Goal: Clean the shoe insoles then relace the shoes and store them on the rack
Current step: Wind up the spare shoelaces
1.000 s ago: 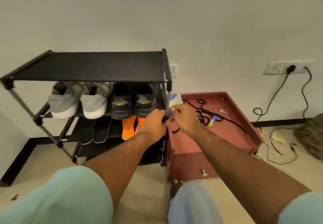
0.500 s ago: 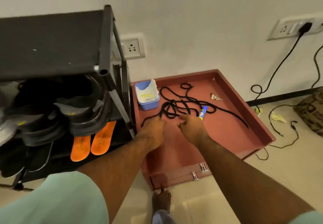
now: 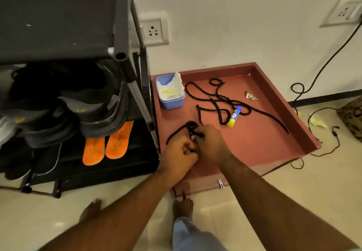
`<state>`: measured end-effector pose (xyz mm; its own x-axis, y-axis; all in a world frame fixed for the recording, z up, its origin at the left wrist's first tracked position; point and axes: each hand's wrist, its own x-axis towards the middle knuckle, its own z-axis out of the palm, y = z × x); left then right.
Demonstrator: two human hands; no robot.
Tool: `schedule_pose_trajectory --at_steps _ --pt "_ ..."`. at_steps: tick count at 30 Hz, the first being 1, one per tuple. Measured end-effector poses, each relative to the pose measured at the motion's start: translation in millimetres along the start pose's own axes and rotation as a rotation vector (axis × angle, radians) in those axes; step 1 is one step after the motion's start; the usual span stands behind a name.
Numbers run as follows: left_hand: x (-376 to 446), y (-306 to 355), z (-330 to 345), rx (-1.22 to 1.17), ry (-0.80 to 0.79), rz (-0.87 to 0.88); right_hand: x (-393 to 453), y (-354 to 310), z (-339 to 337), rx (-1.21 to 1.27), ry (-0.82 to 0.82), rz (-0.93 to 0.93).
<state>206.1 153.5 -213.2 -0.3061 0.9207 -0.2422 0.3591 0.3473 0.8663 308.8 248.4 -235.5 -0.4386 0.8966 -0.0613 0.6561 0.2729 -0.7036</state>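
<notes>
View: you are looking down from your own head at the floor by a wall, with both your forearms reaching forward.

Left hand: your left hand is curled into a loose fist and pinches one stretch of a black shoelace at the near left corner of the tray.

Right hand: your right hand is curled too, touching the left, its fingers gripping the same lace where it bunches into a small loop.

Tray: a shallow red tray lies on the floor against the wall, just right of the rack.

Other laces: more black lace sprawls in tangled curves across the middle of the tray, apart from the piece you hold.

Shoes: dark shoes with grey panels sit on the middle shelf of the black shoe rack, heels toward you.

Insoles: two orange insoles hang out from the shelf under the shoes, side by side.

Also in the tray: a blue tub holding a white cloth at the far left corner, and a yellow and blue glue stick lying among the laces.

Step in hand: this looks like the relacing stage, with you gathering or untangling one lace. Whether the insoles are already cleaned cannot be told.

Next move: you will likely need to free a lace end from the loop, lift it clear of the tangled pile, then bring a shoe down from the rack so you can thread the eyelets.
</notes>
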Motion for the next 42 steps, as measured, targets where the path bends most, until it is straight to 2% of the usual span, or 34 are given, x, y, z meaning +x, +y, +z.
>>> schedule_pose_trajectory --at_steps 3,5,6,9,11,13,15,18,20,24,26,29,34,36,38,40,42 --pt "-70 5 -31 -0.477 0.145 -0.09 -64 -35 -3 0.124 0.069 -0.091" --pt "-120 0 -62 -0.796 0.22 -0.152 -112 -64 0 0.134 -0.02 -0.142" --pt "-141 -7 -78 -0.861 0.274 -0.166 -133 -79 1 0.13 -0.083 -0.144" --pt "-207 -40 -118 -0.768 0.352 -0.152 -184 -113 19 0.116 -0.206 -0.135" --pt "-250 -60 -136 -0.693 0.366 -0.126 -215 -135 40 0.05 -0.162 -0.125" --pt "-286 -78 -145 -0.654 0.358 -0.13 -249 -151 64 0.113 -0.154 -0.127" --pt "-312 -90 -150 -0.646 0.334 -0.131 -282 -165 89 0.214 -0.239 -0.134" --pt "-333 -94 -152 -0.598 0.234 -0.105 -311 -174 109 0.317 -0.457 -0.031" --pt "-337 -90 -153 -0.577 0.201 -0.075 -319 -178 114 0.326 -0.553 0.003" --pt "-331 -88 -148 -0.623 0.2 -0.054 -323 -173 116 0.375 -0.576 0.007" --pt "-327 -91 -143 -0.65 0.208 -0.061 -318 -171 114 0.425 -0.652 0.043" --pt "-320 -91 -137 -0.689 0.273 -0.085 -311 -172 114 0.523 -0.754 0.056" --pt "-305 -96 -148 -0.895 0.47 -0.126 -304 -171 110 0.533 -0.773 0.1" --pt "-301 -96 -155 -1.02 0.519 -0.127 -302 -172 111 0.56 -0.901 0.155" --pt "-298 -90 -157 -1.116 0.492 -0.115 -307 -175 118 0.528 -1.041 0.171" --pt "-297 -81 -156 -1.145 0.452 -0.096 -315 -179 125 0.46 -1.034 0.121" --pt "-293 -75 -159 -1.147 0.458 -0.097 -315 -180 124 0.401 -0.898 0.061"
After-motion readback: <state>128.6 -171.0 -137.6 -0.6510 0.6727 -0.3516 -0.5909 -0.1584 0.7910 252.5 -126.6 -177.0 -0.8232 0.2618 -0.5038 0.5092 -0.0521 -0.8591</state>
